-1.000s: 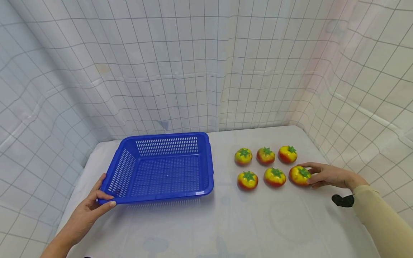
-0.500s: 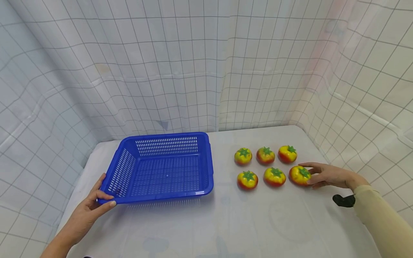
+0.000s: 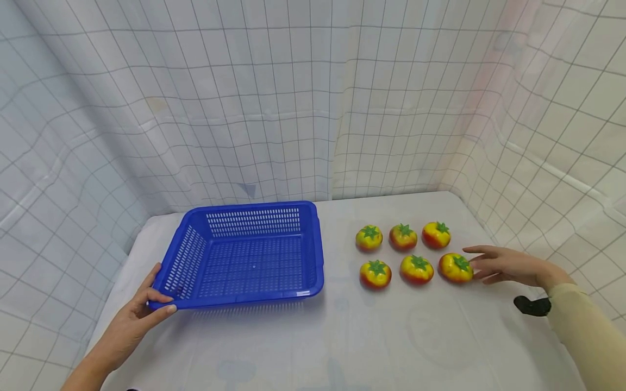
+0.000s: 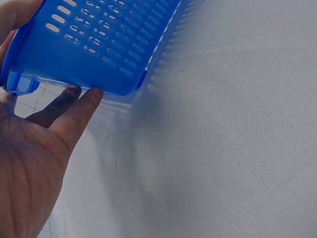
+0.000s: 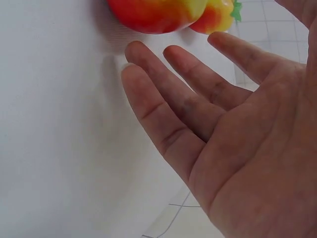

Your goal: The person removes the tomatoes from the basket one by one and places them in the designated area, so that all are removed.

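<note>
A blue plastic basket with slotted walls stands on the left of the table. My left hand grips its near-left corner, thumb and fingers about the rim; in the left wrist view, fingertips touch the basket wall. On the right lie several red-and-yellow tomatoes with green leafy tops, in two rows. My right hand is just right of the near row's rightmost tomato. Its fingers are spread and hold nothing. In the right wrist view, a gap shows between the fingers and the tomato.
A white cloth covers the table. White curtains with a grid pattern enclose the back and both sides. Other tomatoes of the near row and the far row lie close together.
My right hand has let go of the near row's rightmost tomato and drawn back a little to the right, fingers loosening. My left hand and the basket have stayed in place.
</note>
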`<state>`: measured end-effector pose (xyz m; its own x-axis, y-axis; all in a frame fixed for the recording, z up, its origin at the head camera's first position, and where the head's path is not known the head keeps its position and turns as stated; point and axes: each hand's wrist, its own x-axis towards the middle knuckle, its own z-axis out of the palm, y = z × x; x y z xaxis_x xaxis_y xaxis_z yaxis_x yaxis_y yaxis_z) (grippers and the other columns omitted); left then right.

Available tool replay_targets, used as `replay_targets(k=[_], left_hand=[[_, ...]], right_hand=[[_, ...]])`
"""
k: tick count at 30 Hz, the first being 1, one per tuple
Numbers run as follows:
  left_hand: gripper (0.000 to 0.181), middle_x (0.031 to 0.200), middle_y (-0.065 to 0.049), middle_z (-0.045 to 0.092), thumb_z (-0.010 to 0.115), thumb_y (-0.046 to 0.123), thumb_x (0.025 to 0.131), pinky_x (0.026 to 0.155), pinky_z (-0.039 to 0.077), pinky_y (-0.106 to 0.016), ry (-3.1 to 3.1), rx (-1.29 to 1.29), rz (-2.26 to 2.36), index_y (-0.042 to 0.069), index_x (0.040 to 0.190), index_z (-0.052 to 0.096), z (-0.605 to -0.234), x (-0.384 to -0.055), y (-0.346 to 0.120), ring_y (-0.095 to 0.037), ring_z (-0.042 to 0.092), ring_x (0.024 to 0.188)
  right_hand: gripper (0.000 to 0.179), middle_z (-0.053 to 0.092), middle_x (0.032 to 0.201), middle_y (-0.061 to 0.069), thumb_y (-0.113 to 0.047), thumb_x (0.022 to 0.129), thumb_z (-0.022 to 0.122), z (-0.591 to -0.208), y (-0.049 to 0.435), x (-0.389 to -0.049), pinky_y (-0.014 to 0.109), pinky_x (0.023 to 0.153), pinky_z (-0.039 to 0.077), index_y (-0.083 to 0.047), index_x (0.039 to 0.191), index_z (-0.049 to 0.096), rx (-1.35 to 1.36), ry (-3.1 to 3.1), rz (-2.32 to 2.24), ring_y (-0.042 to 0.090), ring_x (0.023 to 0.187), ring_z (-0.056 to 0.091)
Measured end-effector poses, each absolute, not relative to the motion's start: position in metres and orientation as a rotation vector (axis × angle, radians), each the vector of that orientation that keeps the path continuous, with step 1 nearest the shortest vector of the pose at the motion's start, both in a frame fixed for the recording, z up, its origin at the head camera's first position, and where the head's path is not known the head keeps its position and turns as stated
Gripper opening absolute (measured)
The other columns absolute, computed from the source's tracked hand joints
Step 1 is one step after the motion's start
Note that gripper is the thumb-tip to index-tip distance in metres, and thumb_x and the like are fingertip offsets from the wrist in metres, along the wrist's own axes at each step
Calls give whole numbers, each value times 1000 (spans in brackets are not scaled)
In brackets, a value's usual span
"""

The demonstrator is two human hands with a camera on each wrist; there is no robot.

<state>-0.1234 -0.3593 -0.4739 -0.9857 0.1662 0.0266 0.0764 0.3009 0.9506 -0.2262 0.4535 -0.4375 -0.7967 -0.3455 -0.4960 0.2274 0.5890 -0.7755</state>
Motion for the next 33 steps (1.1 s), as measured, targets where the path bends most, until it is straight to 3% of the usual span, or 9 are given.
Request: replay_targets(k=[10, 15, 18, 20, 22, 23, 25, 29, 33], left_hand=[[19, 169, 17, -8, 59, 13, 105, 89, 44, -7, 2562, 226, 1665, -3, 114, 53, -468, -122, -362, -63, 8, 142], [18, 172, 5, -5, 62, 13, 104, 91, 39, -4, 2664, 277, 1530, 0, 113, 55, -464, -121, -365, -39, 17, 150], [20, 172, -4, -3, 65, 16, 102, 96, 29, -2, 2724, 285, 1444, 2, 113, 56, -459, -121, -365, -42, 15, 151], [22, 172, -8, -1, 68, 18, 101, 113, 24, -17, 2730, 276, 1415, 3, 112, 55, -454, -121, -365, -54, 10, 149], [26, 171, -13, 1, 70, 20, 99, 122, 19, -45, 2739, 271, 1376, 4, 112, 54, -449, -122, -364, -61, 9, 145], [28, 171, -15, 2, 71, 21, 99, 119, 16, -61, 2745, 264, 1350, 5, 112, 53, -446, -123, -364, -62, 9, 145], [34, 170, -21, 5, 73, 24, 97, 101, 16, -84, 2770, 263, 1273, 5, 114, 50, -441, -125, -364, -63, 10, 144], [47, 166, -29, 13, 76, 36, 94, 94, 27, -84, 2844, 267, 1016, 8, 118, 46, -430, -130, -363, -64, 19, 140], [60, 159, -34, 25, 73, 50, 92, 89, 43, -75, 2908, 291, 715, 7, 126, 47, -416, -136, -359, -60, 40, 131]], right_hand=[[71, 34, 154, 36, -41, 107, 51, -428, 459, -227, 36, 92, 56, 5, 156, 27, -88, 2412, -1128, 42, 126, 58], [71, 43, 149, 34, -47, 108, 47, -423, 454, -226, 39, 91, 56, 7, 152, 33, -120, 2591, -1048, 45, 125, 56], [73, 44, 148, 33, -52, 107, 46, -418, 447, -226, 51, 96, 52, 5, 152, 35, -114, 2682, -983, 47, 124, 54], [75, 44, 148, 32, -55, 106, 46, -414, 441, -226, 59, 97, 49, 3, 152, 36, -97, 2729, -940, 49, 125, 52], [77, 44, 148, 31, -58, 104, 47, -411, 434, -227, 65, 98, 45, 1, 152, 37, -87, 2764, -915, 50, 127, 48], [76, 44, 147, 31, -58, 104, 47, -410, 430, -227, 66, 97, 44, 1, 152, 37, -89, 2778, -909, 50, 127, 46], [75, 45, 147, 31, -57, 104, 48, -408, 422, -228, 69, 98, 42, 1, 151, 38, -103, 2804, -909, 51, 129, 43], [71, 44, 148, 31, -53, 104, 51, -406, 404, -230, 71, 99, 40, 1, 150, 41, -155, 2860, -880, 52, 132, 40], [70, 40, 150, 32, -52, 103, 54, -404, 385, -235, 74, 101, 35, 0, 149, 43, -205, 2929, -780, 54, 134, 37]])
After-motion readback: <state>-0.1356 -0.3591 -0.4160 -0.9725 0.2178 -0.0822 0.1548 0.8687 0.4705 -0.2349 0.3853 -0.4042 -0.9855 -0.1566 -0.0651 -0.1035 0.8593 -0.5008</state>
